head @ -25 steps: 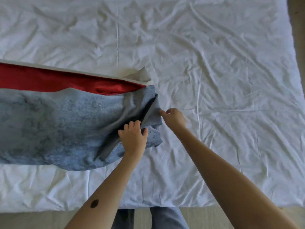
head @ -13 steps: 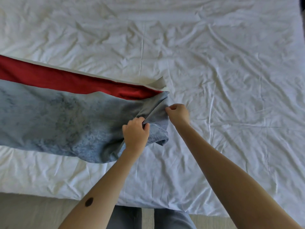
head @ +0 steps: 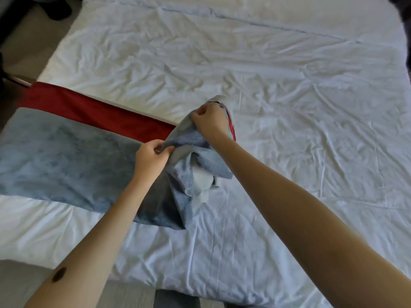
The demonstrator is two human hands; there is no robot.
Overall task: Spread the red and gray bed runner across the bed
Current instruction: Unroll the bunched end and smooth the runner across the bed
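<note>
Reaching forward with both bare arms, left hand [head: 151, 157] pinching closed, right hand [head: 210, 121] fisted shut, raised slightly farther ahead.

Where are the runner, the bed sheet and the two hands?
runner [head: 66, 156]: head view, flat gray part.
sheet [head: 289, 107]: head view, bare wrinkled area.
left hand [head: 151, 157]: head view, back of hand.
right hand [head: 211, 122]: head view, back of hand.
</note>
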